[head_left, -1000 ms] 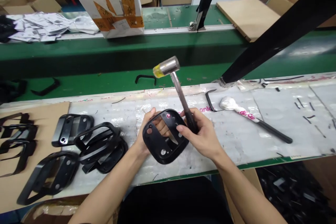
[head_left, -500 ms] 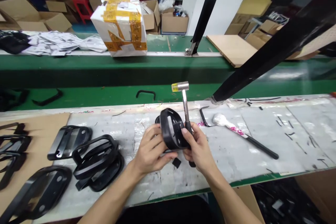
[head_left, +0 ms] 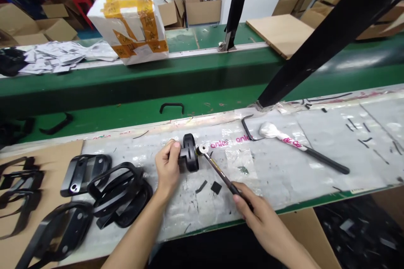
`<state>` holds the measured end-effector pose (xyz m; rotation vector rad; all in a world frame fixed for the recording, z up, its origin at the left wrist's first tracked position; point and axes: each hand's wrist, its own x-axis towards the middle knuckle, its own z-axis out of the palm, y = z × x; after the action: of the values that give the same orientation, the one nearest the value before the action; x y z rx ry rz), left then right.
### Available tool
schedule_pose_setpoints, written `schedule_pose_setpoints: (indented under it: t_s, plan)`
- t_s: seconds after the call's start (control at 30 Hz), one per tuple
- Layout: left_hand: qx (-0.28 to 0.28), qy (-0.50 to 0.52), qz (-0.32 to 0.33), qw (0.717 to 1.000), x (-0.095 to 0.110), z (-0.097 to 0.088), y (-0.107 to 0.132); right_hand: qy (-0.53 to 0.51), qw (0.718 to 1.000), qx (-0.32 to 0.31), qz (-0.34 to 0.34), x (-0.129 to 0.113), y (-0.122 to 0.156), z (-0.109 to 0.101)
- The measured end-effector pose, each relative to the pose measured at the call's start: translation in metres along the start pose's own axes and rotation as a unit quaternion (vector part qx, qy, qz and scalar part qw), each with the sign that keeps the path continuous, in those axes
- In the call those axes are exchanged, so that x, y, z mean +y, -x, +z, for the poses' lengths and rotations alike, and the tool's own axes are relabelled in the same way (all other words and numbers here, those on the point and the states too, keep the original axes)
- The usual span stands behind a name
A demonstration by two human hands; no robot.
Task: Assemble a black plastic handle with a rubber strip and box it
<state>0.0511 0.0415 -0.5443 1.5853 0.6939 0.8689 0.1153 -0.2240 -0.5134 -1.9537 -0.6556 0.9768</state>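
Lowered to the bench [head_left: 189, 206], the left hand [head_left: 167, 166] pinches a black frame [head_left: 189, 152], right hand [head_left: 263, 222] clamping a mallet [head_left: 217, 170].

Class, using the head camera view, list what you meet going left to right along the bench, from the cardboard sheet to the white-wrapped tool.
cardboard sheet → stacked black frames → left hand → upright black frame → steel mallet head → bent black strip → white-wrapped tool

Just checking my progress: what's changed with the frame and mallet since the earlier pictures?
The right hand has let go of the black plastic frame and swung the steel mallet down, its head now beside the frame's edge. The left hand alone holds the frame, now edge-on. The stacked frames and white-wrapped mallet stayed put.
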Motion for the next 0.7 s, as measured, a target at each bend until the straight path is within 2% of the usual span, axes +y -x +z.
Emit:
schedule_pose_setpoints:
  t_s: [0.13,0.33,0.4,0.53,0.57,0.6,0.7]
  plan:
    - [0.011,-0.004,-0.002,1.000,-0.005,0.001,0.007,0.019,1.000,-0.001,-0.024,-0.008,-0.009,0.011]
    - [0.033,-0.041,0.034,0.998,-0.004,0.003,0.011,-0.006,1.000,-0.007,-0.026,-0.009,-0.012,-0.004]
    - [0.031,-0.040,0.030,0.998,-0.003,0.003,0.012,-0.040,0.998,0.023,-0.033,-0.005,-0.006,-0.007]
    - [0.020,-0.034,0.030,0.999,-0.002,0.004,0.013,-0.122,0.981,0.150,-0.030,0.003,0.006,0.001]
    - [0.016,-0.031,0.030,0.999,-0.002,0.004,0.013,-0.117,0.981,0.151,-0.029,0.005,0.007,0.004]
    - [0.013,-0.027,0.028,0.999,-0.001,0.005,0.013,-0.095,0.987,0.129,-0.027,0.006,0.006,0.006]
    - [0.001,-0.017,0.015,1.000,0.000,0.004,0.013,0.001,1.000,0.005,-0.005,0.006,-0.001,0.003]
